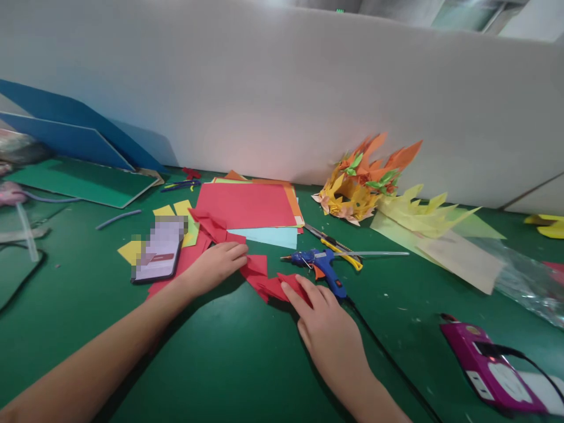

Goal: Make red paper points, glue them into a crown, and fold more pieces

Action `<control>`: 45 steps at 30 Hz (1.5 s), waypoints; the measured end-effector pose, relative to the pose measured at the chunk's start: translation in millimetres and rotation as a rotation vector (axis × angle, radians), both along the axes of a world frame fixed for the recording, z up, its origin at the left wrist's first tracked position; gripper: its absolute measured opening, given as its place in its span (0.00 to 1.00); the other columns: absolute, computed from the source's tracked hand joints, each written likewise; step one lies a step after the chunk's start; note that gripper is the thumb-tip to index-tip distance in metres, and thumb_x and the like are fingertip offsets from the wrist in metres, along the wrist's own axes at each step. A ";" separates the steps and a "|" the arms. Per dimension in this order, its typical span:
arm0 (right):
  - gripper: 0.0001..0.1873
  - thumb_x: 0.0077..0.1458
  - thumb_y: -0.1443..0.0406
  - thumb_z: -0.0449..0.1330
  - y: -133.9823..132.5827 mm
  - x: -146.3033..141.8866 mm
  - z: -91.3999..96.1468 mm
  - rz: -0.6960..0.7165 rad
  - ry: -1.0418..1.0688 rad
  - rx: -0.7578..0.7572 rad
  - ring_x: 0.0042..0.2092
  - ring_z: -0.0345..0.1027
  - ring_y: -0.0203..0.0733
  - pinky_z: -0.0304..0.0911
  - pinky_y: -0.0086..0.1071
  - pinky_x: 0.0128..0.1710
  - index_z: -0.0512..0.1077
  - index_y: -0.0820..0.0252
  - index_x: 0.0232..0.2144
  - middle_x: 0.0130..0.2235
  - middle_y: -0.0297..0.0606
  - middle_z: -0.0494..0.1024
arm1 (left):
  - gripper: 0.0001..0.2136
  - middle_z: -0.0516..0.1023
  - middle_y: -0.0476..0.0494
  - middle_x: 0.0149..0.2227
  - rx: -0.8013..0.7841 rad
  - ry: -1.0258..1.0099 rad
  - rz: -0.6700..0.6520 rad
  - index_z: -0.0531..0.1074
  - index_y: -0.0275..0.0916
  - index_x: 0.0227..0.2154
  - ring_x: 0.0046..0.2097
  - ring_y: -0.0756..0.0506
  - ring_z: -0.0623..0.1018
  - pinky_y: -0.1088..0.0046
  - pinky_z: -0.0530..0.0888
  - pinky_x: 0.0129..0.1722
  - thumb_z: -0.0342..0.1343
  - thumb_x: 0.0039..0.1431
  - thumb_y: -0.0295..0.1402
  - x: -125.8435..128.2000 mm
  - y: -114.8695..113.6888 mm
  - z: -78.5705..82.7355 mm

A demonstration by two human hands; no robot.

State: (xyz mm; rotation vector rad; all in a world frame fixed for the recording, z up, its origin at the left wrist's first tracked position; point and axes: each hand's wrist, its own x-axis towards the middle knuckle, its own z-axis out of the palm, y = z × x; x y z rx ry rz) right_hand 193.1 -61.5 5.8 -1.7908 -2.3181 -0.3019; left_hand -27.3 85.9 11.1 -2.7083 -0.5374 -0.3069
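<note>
A strip of folded red paper (257, 267) with pointed flaps runs across the green table in front of me. My left hand (219, 263) has its fingers together and bent over the strip's middle part; its thumb is hidden. At the strip's right end, my right hand (328, 320) grips the red paper between thumb and fingers. Just beyond the right hand lies a blue glue gun (324, 264) with an orange trigger and a clear glue stick in its back. A phone (161, 252) rests on red and yellow paper pieces left of my left hand.
Coloured paper sheets (247, 205) are stacked behind the strip. A yellow-handled cutter (346, 252) lies by the glue gun. Paper crowns (352, 188) stand near the white partition (264, 106). A black cord (388, 355) trails past my right hand; a magenta power box (489, 367) sits right.
</note>
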 end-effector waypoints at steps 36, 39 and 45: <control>0.22 0.62 0.57 0.46 13.2 57.6 1.3 -0.054 0.453 -0.096 0.54 0.66 0.48 0.65 0.42 0.50 0.64 0.55 0.56 0.55 0.43 0.71 | 0.10 0.74 0.39 0.40 -0.368 -0.119 0.094 0.72 0.34 0.35 0.41 0.45 0.74 0.68 0.72 0.41 0.44 0.64 0.25 16.5 -18.9 -4.7; 0.22 0.63 0.59 0.42 16.0 57.4 2.2 -0.105 0.562 -0.093 0.51 0.70 0.47 0.67 0.42 0.48 0.65 0.57 0.54 0.50 0.44 0.75 | 0.11 0.75 0.39 0.43 -0.449 -0.142 0.054 0.71 0.34 0.42 0.44 0.44 0.74 0.68 0.73 0.44 0.45 0.62 0.21 17.2 -22.6 -5.4; 0.22 0.57 0.58 0.51 21.0 55.2 -2.9 -0.145 0.640 -0.100 0.46 0.72 0.49 0.68 0.43 0.45 0.65 0.59 0.52 0.48 0.45 0.77 | 0.13 0.75 0.38 0.45 -0.500 -0.158 0.068 0.71 0.34 0.43 0.45 0.44 0.75 0.66 0.74 0.44 0.45 0.61 0.19 14.5 -27.6 -3.6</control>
